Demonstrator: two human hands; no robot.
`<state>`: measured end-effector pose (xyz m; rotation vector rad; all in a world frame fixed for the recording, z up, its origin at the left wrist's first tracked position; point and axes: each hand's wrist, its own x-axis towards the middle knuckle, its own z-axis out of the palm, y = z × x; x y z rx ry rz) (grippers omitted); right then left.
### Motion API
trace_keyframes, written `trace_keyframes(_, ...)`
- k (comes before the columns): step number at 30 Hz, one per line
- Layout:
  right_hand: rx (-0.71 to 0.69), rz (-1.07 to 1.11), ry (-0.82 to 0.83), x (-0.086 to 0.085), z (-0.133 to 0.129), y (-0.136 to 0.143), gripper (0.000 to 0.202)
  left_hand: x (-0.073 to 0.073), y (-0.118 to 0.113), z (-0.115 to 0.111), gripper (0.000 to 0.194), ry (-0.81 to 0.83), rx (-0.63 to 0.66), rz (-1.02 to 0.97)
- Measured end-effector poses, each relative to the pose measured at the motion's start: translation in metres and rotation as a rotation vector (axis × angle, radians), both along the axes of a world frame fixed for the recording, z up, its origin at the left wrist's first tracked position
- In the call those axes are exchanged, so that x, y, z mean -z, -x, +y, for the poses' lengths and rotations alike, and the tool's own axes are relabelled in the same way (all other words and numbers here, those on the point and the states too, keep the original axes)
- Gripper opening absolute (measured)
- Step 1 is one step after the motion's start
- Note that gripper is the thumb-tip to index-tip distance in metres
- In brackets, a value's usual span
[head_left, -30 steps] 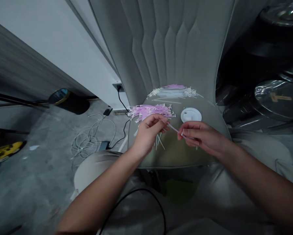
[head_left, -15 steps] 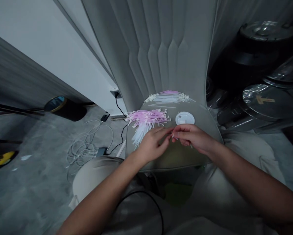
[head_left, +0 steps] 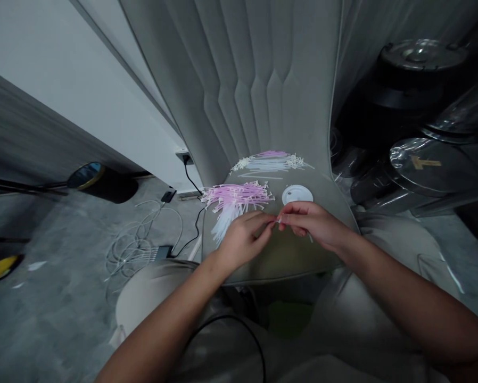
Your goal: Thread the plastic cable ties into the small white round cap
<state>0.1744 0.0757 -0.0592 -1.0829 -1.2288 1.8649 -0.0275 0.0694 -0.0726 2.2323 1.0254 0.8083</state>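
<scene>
Left hand [head_left: 242,234], right hand [head_left: 316,223] — pinched close, at pale stick [head_left: 278,220], above seat [head_left: 271,261]

We pinch a thin, pale stick [head_left: 278,220] between the fingertips of our left hand [head_left: 241,235] and right hand [head_left: 313,221], which hide most of it. A pale stick end [head_left: 311,239] pokes out below our right hand. On the chair seat [head_left: 273,260] we have a dense heap of pink sticks [head_left: 242,192] with small cream tips, lying roughly crosswise. Plain white sticks [head_left: 223,223] fan from it towards us, slanting left. Farther back, a bundle of whitish sticks [head_left: 270,164] lies crosswise, cream tips clustered at both ends, pink ones along its far edge.
</scene>
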Motion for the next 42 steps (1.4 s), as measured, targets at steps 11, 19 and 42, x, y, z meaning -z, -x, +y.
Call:
trace_keyframes(11,0.026,-0.035,-0.050,0.000,0.000,0.001,0.015,0.000,-0.006,-0.004,0.014,-0.005,-0.024,-0.022)
trace_keyframes(19,0.080,-0.009,-0.106,-0.002,0.001,-0.001,0.016,0.010,-0.004,-0.004,0.030,-0.078,-0.028,-0.013)
trace_keyframes(42,0.483,-0.331,-0.394,0.007,0.019,-0.049,0.012,0.030,-0.019,0.011,0.028,0.031,-0.313,0.241)
